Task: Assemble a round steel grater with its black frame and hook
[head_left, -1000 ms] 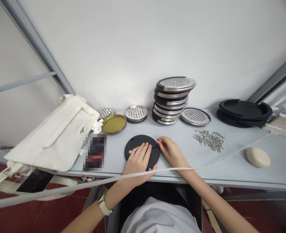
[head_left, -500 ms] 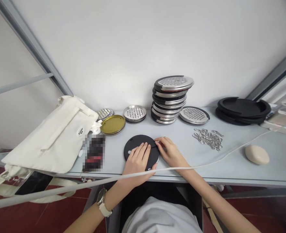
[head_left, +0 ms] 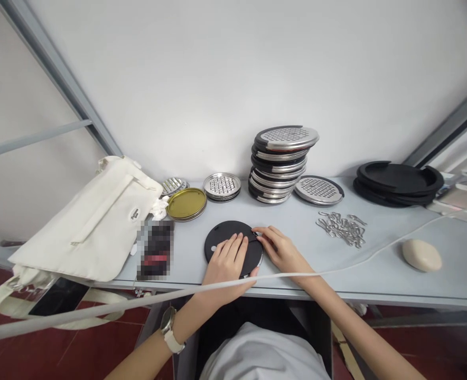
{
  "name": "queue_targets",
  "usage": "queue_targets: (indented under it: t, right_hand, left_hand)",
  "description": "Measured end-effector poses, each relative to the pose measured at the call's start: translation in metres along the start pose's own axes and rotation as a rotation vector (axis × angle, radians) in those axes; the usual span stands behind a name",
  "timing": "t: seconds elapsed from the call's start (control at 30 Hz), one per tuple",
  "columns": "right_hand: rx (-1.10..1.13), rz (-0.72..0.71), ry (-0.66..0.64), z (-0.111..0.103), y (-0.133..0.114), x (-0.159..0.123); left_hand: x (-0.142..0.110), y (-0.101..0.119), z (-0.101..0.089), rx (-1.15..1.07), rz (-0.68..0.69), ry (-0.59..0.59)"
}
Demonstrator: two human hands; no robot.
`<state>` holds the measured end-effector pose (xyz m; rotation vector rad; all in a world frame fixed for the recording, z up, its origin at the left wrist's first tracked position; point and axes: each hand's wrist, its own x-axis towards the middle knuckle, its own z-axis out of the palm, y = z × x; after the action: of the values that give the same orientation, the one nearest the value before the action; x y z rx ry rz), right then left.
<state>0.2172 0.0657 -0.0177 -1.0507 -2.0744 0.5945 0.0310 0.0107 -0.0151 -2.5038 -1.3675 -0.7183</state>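
A round black disc [head_left: 227, 230] with a silvery rim at its near right lies on the table in front of me. My left hand [head_left: 229, 261] rests flat on its top, fingers stretched out, thumb by the near edge. At the disc's right edge, my right hand [head_left: 279, 248] pinches a small metal piece, mostly hidden by the fingertips; it looks like a clip. To the right lies a pile of loose metal hook clips [head_left: 342, 229]. Behind the disc stand a tall stack of round graters with black rims [head_left: 281, 163] and a single such grater [head_left: 319, 190].
Smaller metal grater discs [head_left: 222, 186] and gold-coloured lids [head_left: 186, 203] stand at back left. A white bag [head_left: 86, 227] and a pixelated dark item [head_left: 156, 250] lie left. Black rings [head_left: 398, 182] and a beige oval object [head_left: 421, 255] are right. A white cable [head_left: 170, 293] crosses the foreground.
The whole view has shifted slightly. My left hand stays flat on the disc, and my right fingers still pinch at its edge, with the index finger a little straighter.
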Motion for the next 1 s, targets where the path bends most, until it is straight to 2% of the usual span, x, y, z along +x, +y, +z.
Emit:
queue_targets:
  t: [0.43, 0.57, 0.83, 1.0]
  right_hand:
    - [0.015, 0.051, 0.064, 0.0025, 0.0039, -0.0026]
    - [0.009, 0.013, 0.118, 0.0033, 0.0042, -0.0017]
    - [0.026, -0.021, 0.064, 0.0014, 0.0011, -0.0012]
    - [0.035, -0.007, 0.085, -0.0003, 0.0005, -0.0009]
  left_hand:
    - [-0.0003, 0.0006, -0.0011, -0.004, -0.004, 0.005]
    - [0.0004, 0.0008, -0.0011, 0.0, -0.003, 0.006]
    - [0.0002, 0.0012, -0.0023, -0.001, -0.009, 0.0]
    - [0.0005, 0.0008, -0.0022, -0.003, -0.007, -0.002]
